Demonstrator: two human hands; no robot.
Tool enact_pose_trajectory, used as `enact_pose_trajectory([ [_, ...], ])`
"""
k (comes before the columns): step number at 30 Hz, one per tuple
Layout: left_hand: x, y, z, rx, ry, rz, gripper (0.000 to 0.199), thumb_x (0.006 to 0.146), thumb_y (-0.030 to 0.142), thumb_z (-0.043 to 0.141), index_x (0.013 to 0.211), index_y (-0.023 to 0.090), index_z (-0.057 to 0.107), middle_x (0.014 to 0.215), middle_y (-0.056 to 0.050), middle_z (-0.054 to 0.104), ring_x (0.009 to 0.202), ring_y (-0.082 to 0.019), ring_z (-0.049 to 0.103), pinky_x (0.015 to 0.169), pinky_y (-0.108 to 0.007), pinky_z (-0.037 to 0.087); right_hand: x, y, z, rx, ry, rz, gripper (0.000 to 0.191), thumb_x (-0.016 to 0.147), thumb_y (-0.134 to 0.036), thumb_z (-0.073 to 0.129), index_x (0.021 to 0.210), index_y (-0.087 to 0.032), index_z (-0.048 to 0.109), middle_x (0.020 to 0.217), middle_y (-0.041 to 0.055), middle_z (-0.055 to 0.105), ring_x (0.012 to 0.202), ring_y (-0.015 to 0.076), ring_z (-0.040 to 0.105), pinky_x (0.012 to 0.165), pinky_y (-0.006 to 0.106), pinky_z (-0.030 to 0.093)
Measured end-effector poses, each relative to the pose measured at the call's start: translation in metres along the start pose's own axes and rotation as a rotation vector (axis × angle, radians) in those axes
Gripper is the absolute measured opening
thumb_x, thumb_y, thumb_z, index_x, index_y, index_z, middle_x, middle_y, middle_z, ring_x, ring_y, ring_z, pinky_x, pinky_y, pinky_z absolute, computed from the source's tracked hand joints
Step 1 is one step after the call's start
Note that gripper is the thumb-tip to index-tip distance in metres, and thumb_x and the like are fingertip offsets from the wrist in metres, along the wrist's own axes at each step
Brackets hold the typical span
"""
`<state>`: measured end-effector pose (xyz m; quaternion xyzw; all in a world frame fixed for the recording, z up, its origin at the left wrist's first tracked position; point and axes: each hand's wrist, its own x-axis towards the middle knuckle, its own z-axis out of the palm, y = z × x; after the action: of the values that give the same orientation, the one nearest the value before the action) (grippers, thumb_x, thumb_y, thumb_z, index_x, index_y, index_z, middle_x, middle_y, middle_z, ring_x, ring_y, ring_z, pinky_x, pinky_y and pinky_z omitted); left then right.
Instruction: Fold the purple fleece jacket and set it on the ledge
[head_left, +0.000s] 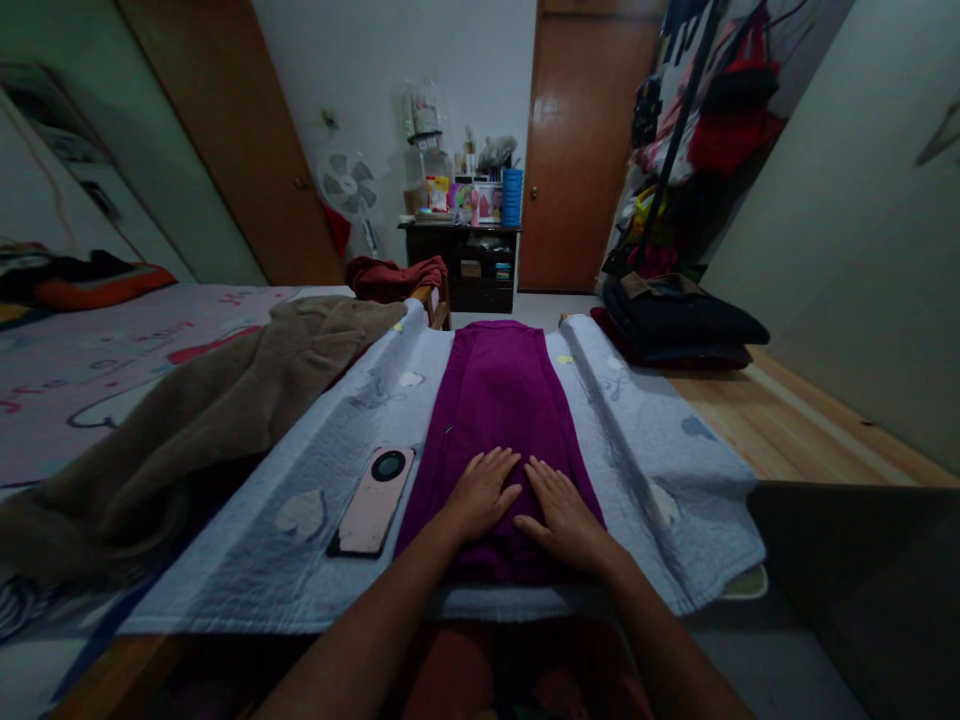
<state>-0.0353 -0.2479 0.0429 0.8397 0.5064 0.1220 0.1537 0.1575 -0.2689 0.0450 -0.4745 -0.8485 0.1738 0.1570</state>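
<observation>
A purple garment lies flat as a long folded strip, running away from me over a pale blue quilted cloth with heart patterns. My left hand rests palm down on its near part, fingers stretched out. Beside it my right hand lies flat on the same fabric, fingers extended, close to but apart from the left. Neither hand grips anything. To the left of the garment, a pink smartphone lies on the cloth with its round camera facing up.
A brown fleece blanket drapes over the bed's edge at left. Folded dark clothes are stacked on a wooden surface at right. Farther back stand a dark cabinet, a white fan and a brown door.
</observation>
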Motion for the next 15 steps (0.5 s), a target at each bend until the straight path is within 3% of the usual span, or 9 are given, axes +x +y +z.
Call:
enact_pose_trajectory([
  [3, 0.0, 0.002, -0.002, 0.001, -0.004, 0.01, 0.053, 0.097, 0.045, 0.038, 0.145, 0.024, 0.036, 0.154, -0.006, 0.034, 0.144, -0.021, 0.024, 0.117, -0.045, 0.019, 0.006, 0.01, -0.013, 0.139, 0.067, -0.008, 0.047, 0.092, -0.038, 0.045, 0.135, -0.018, 0.052, 0.136, 0.0124, 0.055, 0.127, 0.0236, 0.05, 0.107, 0.043, 0.039],
  [5, -0.001, 0.004, -0.004, 0.001, -0.016, 0.003, 0.056, 0.095, 0.05, 0.039, 0.146, 0.025, 0.036, 0.154, -0.007, 0.033, 0.144, -0.023, 0.023, 0.117, -0.046, 0.018, 0.017, 0.023, -0.019, 0.172, 0.167, 0.039, 0.039, 0.095, -0.031, 0.038, 0.126, -0.02, 0.059, 0.124, 0.0104, 0.064, 0.116, 0.0212, 0.058, 0.102, 0.04, 0.044],
  [8, -0.001, 0.006, -0.007, 0.0, -0.034, -0.015, 0.062, 0.092, 0.055, 0.042, 0.146, 0.024, 0.036, 0.155, -0.008, 0.032, 0.144, -0.025, 0.022, 0.117, -0.047, 0.017, 0.036, 0.045, -0.016, 0.059, 0.354, 0.074, 0.045, 0.091, -0.026, 0.04, 0.133, -0.015, 0.052, 0.139, 0.0137, 0.052, 0.132, 0.0246, 0.044, 0.11, 0.047, 0.035],
  [11, -0.001, 0.007, -0.008, 0.004, -0.039, -0.018, 0.066, 0.089, 0.056, 0.048, 0.146, 0.024, 0.035, 0.155, -0.009, 0.032, 0.144, -0.025, 0.022, 0.117, -0.047, 0.017, 0.045, 0.063, -0.003, -0.067, 0.305, 0.11, 0.052, 0.089, -0.029, 0.045, 0.136, -0.007, 0.048, 0.146, 0.0189, 0.043, 0.139, 0.0277, 0.034, 0.113, 0.047, 0.03],
  [15, -0.001, 0.007, -0.006, 0.012, -0.029, -0.017, 0.068, 0.088, 0.055, 0.05, 0.146, 0.023, 0.035, 0.154, -0.009, 0.033, 0.144, -0.025, 0.024, 0.117, -0.046, 0.016, 0.04, 0.068, 0.01, -0.158, 0.207, 0.146, 0.055, 0.091, -0.032, 0.044, 0.138, -0.003, 0.045, 0.149, 0.0199, 0.037, 0.141, 0.0277, 0.028, 0.115, 0.045, 0.026],
])
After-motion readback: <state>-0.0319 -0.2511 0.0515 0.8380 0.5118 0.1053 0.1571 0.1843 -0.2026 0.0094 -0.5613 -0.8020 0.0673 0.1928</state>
